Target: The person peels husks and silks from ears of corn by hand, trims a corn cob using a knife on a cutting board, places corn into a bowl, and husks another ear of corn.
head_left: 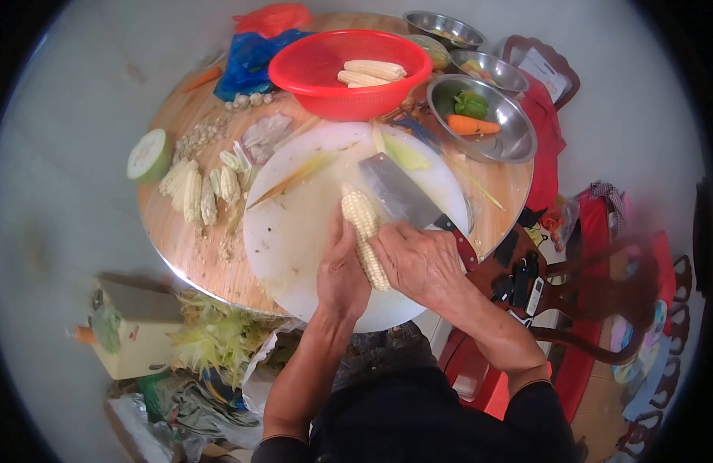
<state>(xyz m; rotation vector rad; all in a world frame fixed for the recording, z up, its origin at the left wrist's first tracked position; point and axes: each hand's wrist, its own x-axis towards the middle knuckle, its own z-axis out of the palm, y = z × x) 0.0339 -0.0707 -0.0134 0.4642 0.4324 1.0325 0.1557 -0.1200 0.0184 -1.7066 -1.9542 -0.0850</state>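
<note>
A: Start at the grip. What state?

B: Left grip [343, 266] closed along the left side of an ear of corn [359, 216], thumb up the kernels. Right grip [418, 258] bent in and pinching the ear from the right, around mid-length. Undersides of both hidden.

A: Where's the ear?

B: Over the near half of the white cutting board [291, 247], slanting from far left to near right. Can't tell whether it touches the board.

A: Handling, in your judgement?

B: Light to middling, stiff core. Kernels knobbly, possibly slick if damp, and likely to bruise or pop under hard thumbs. Best hold: round the thick middle, one side each.

A: Close by?

B: Cleaver [403, 189] flat on the board, just right and far of the ear, red handle toward the right grip. Husk strip [294, 177] on the far left of the board.

A: Containers?

B: Red basin [321, 96], far side of the counter [182, 243]: pale corn ears [372, 71] inside. Steel bowl [518, 139], far right: carrot [472, 125] and green pepper [470, 103]. Two smaller steel bowls beyond it hold food, too small to name.
</note>
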